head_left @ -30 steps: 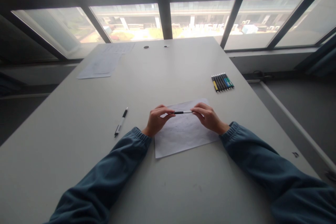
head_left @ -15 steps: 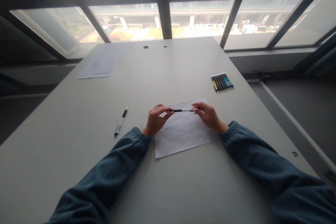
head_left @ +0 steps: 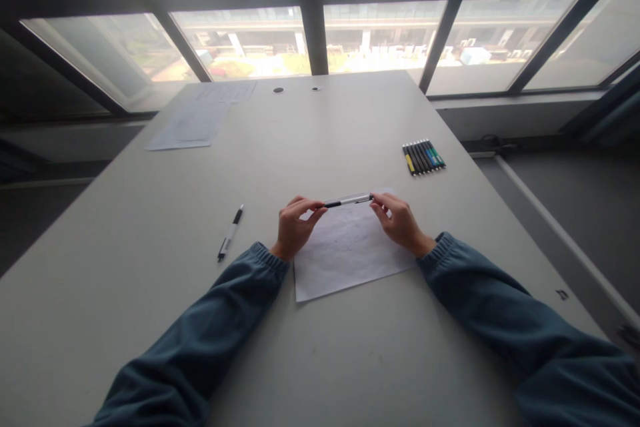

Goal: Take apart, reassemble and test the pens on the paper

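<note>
A black-and-white pen (head_left: 349,201) is held roughly level above a sheet of paper (head_left: 345,260), its right end slightly higher. My left hand (head_left: 296,221) pinches the black grip end between thumb and fingers. The opposite end, with the clip, is pinched by my right hand (head_left: 399,219). Faint marks show on the paper, which lies under both hands. To the left of my left hand, a second black-and-white pen (head_left: 231,233) rests on the table.
Several pens with yellow, black, blue and green parts lie side by side in a row (head_left: 423,157) at the right. Printed sheets (head_left: 187,123) lie at the far left of the white table (head_left: 320,353). Windows (head_left: 380,33) stand beyond its far edge.
The pen has risen and tilted, its right end now higher. My right hand has shifted outward to the pen's clip end, showing more of the barrel. My left hand has moved slightly left.
</note>
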Motion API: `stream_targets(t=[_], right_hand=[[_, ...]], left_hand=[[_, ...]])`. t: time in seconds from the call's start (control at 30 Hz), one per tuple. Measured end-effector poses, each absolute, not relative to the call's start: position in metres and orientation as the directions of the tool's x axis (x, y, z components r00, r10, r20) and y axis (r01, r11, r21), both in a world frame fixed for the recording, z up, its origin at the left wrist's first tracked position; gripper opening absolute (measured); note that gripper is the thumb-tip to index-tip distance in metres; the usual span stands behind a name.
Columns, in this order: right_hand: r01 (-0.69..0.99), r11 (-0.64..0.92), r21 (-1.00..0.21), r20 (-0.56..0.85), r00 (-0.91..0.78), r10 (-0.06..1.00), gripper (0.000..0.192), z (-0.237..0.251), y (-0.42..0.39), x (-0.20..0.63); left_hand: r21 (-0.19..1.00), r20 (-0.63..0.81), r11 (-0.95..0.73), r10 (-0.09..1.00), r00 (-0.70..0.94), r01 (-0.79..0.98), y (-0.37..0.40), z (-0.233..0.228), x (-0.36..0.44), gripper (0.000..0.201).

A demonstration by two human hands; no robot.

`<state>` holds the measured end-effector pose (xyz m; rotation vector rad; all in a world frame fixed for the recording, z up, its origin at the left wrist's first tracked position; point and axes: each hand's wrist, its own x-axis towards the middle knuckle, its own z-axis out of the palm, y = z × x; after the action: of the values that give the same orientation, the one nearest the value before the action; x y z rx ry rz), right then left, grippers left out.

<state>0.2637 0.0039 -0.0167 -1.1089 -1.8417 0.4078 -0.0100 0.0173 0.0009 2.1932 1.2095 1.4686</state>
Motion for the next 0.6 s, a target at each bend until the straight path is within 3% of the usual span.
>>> stream_targets(t=[0.3, 0.5, 0.6], right_hand=[[0.451, 0.443, -0.775, 0.478, -0.040, 0.878, 0.026, -0.0212, 0.0080, 0.2634], [0.412, 0.530, -0.741, 0.556, -0.066, 0.829, 0.041, -0.0196, 0.0070, 0.2633], [0.419, 0.556, -0.718, 0.591, -0.055, 0.805, 0.040, -0.0186, 0.0062, 0.2633]], left_hand=[[0.607, 0.654, -0.634, 0.741, 0.151, 0.480, 0.0166, 0.0026, -0.0090, 0.014], [0.626, 0.644, -0.621, 0.753, 0.137, 0.472, 0.0158, 0.0045, -0.0087, 0.014], [0.626, 0.636, -0.632, 0.753, 0.170, 0.456, 0.0152, 0.0037, -0.0089, 0.012]])
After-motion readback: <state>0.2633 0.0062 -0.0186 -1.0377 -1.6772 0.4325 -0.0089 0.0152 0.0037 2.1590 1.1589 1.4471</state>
